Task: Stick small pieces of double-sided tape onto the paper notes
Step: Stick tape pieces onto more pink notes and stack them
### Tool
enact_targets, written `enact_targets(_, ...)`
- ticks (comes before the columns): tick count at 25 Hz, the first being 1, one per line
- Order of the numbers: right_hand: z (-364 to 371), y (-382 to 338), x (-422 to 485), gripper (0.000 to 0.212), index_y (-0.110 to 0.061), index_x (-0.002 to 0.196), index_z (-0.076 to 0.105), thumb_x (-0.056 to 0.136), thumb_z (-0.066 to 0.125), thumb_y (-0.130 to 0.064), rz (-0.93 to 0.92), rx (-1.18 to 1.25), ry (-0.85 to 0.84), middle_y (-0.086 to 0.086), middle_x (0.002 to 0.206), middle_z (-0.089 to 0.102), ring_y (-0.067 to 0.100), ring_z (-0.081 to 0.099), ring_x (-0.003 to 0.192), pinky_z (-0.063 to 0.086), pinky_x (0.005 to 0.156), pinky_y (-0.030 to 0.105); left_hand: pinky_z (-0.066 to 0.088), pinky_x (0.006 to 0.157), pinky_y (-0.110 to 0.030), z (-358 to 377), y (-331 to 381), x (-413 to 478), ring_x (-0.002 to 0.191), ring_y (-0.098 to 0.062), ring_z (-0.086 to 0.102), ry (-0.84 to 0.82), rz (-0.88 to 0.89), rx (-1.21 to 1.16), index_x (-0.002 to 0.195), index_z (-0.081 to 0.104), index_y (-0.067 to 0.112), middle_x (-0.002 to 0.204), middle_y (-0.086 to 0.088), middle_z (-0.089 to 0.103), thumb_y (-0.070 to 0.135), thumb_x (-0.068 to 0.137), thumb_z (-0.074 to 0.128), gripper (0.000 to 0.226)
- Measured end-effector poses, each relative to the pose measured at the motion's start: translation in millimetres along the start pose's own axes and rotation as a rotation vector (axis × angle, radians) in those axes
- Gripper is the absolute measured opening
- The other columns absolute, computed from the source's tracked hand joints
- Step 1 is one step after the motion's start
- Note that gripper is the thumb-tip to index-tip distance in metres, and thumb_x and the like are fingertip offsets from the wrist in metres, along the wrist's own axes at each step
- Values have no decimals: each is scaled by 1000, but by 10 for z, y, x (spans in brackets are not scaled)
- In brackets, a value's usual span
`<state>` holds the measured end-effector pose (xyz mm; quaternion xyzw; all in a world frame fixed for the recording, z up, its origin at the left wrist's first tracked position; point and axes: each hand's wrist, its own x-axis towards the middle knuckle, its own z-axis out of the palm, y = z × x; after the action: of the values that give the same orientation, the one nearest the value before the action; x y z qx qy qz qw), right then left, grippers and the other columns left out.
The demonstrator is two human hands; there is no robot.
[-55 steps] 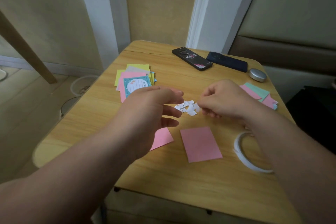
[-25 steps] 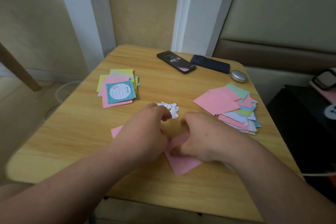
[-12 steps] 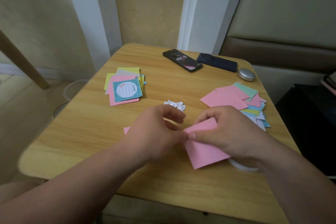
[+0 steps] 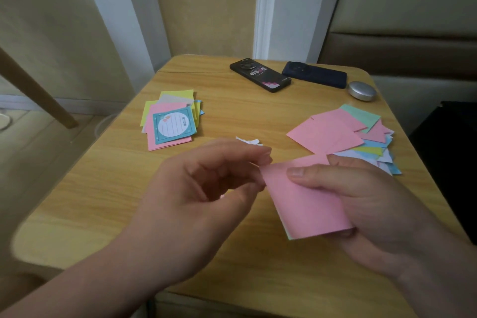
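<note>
A: Hands?
B: Right hand point(image 4: 361, 201) grips pink note point(image 4: 307, 204), thumb on top, lifted off table point(image 4: 103, 188). Left hand point(image 4: 206, 188) curled, fingertips at the note's left corner; pinch unclear.
A: Room?
B: Space left of left hand, out to the table edge. Tape pieces point(image 4: 247, 141) just behind it; note pile point(image 4: 343, 131) near right edge.
</note>
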<state>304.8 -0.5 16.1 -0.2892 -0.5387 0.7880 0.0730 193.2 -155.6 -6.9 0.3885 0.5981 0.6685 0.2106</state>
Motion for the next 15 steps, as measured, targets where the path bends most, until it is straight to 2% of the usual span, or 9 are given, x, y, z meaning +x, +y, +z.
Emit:
enact_targets(3, -41, -10, -6, 27, 5, 88, 73, 67, 70, -11, 5, -63, -32, 7, 57, 58, 11, 48, 42, 17, 36, 15, 52, 78, -20, 10, -75, 13, 90, -23, 71, -38, 84, 32, 105, 72, 1, 102, -15, 69, -12, 76, 64, 32)
enact_targets(6, -56, -21, -4, 28, 5, 92, 74, 67, 74, -8, 17, -81, -82, 9, 59, 58, 12, 48, 44, 16, 41, 18, 54, 85, -26, 30, -112, 56, 95, -27, 70, -37, 158, 127, 107, 72, 4, 103, -10, 69, 3, 80, 75, 28)
enact_targets(11, -68, -43, -44, 14, 0, 78, 76, 70, 70, -9, 22, -59, -92, 11, 61, 55, 15, 44, 48, 14, 36, 18, 53, 81, -21, 63, -81, 83, 94, -20, 70, -27, 225, 310, 107, 73, 13, 101, 2, 70, 20, 82, 70, 26)
enact_targets(13, -62, -46, -53, 5, -10, 69, 78, 66, 74, -8, 13, -43, -106, 9, 62, 56, 15, 44, 51, 12, 39, 22, 54, 80, -25, 62, -74, 74, 94, -22, 70, -12, 254, 374, 106, 74, 17, 101, 4, 71, 23, 84, 70, 23)
enact_targets(15, -59, -54, -67, 8, -15, 63, 76, 62, 76, -7, 7, -46, -127, 9, 62, 57, 15, 45, 51, 11, 47, 29, 53, 78, -25, 59, -52, 72, 93, -19, 69, 2, 308, 464, 104, 74, 20, 99, 6, 71, 24, 85, 69, 20)
